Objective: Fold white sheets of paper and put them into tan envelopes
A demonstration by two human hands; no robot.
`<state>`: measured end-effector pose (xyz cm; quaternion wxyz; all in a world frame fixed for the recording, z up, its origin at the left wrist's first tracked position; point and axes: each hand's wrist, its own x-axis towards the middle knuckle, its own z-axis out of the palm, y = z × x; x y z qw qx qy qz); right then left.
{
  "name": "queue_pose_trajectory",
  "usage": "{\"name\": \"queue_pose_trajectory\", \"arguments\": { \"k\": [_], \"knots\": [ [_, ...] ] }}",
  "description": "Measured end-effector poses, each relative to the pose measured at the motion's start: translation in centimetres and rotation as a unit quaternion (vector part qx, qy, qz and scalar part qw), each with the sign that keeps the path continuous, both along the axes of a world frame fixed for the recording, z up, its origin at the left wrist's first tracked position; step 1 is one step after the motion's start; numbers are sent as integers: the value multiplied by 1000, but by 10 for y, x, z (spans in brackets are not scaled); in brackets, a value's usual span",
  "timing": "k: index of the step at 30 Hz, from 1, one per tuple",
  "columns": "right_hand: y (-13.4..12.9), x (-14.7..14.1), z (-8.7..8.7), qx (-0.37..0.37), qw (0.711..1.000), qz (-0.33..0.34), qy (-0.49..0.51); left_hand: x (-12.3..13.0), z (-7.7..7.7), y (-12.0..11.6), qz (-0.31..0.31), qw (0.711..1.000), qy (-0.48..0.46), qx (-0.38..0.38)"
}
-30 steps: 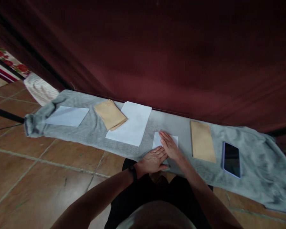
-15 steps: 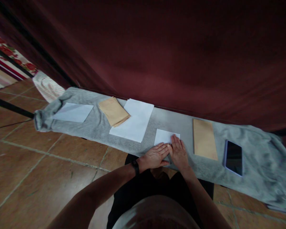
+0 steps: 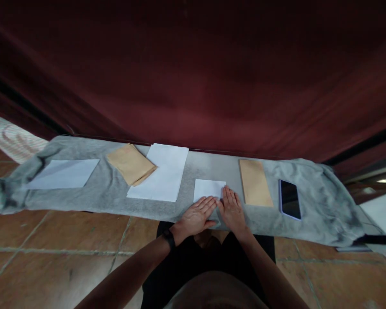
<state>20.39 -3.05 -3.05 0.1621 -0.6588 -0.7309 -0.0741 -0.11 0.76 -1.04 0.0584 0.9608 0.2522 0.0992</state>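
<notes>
Both the left hand (image 3: 195, 216) and right hand (image 3: 233, 213) are laid open, nothing gripped, at the small white paper's (image 3: 209, 188) near side. Largely uncovered on gray cloth (image 3: 217, 165), the paper appears pressed flat.

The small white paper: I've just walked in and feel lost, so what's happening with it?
The person's left hand and right hand rest palm down at edges of the small white paper. To its left, brown papers overlap larger white sheets; to its right lie a brown stack and a phone.
</notes>
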Motion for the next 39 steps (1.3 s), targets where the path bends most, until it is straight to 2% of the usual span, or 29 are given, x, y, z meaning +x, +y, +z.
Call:
{"name": "queue_pose_trajectory", "arguments": {
  "k": [6, 12, 14, 17, 20, 23, 32, 39],
  "knots": [
    [-6, 2, -3, 5, 999, -29, 18, -1, 6, 0, 0, 1000, 6, 27],
    [-11, 4, -1, 0, 998, -43, 34, -2, 2, 1, -2, 999, 4, 41],
    [-14, 2, 2, -3, 998, -32, 49, -2, 1, 1, -3, 999, 2, 44],
    [-23, -5, 5, -11, 998, 19, 60, -4, 3, 2, 0, 999, -1, 39],
    [-34, -13, 4, -5, 997, 40, 60, -3, 5, 2, 32, 999, -2, 31],
    [-41, -18, 1, 3, 998, 27, 59, 7, 4, 3, 68, 997, -9, 23],
    [-40, -18, -4, 23, 998, 26, 51, 58, 1, 17, 109, 994, -18, -16],
    [-38, -20, -4, 22, 997, 13, 70, 72, 4, 32, 130, 991, -3, -20]
  ]
}}
